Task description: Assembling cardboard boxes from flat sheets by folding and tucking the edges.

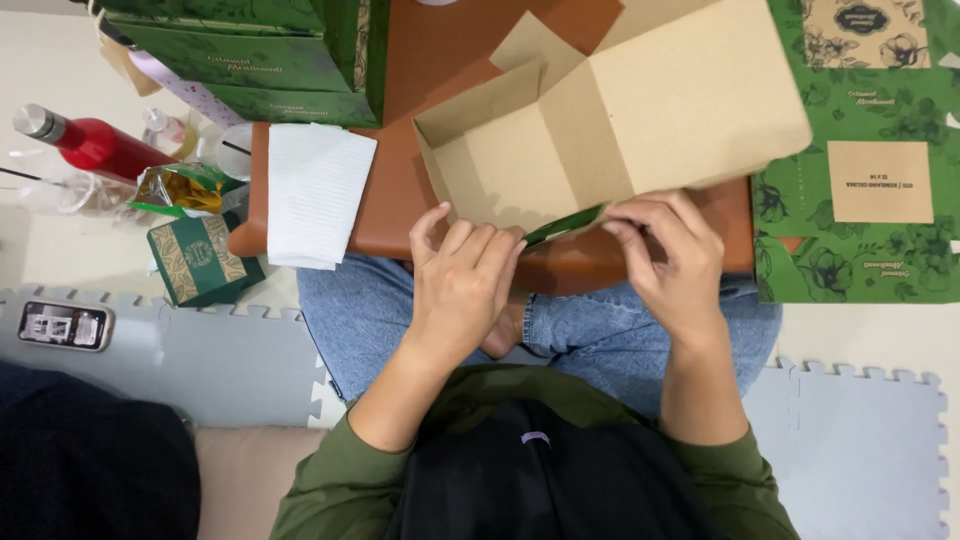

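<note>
A half-folded cardboard box [620, 110], brown inside and green outside, lies on a small brown table [420, 60] over my lap. My left hand [462, 285] presses on the box's near edge with its fingers bent onto the flap. My right hand [672, 255] pinches the same near flap [565, 226], where a strip of green outer side shows between the two hands. Both hands grip the box.
A white lined paper stack [315, 190] lies on the table's left end. Green boxes [250, 50] stand behind it. A flat green box sheet [870, 160] lies at right. On the floor at left are a red bottle [95, 145], a small green box [200, 260] and a phone [65, 325].
</note>
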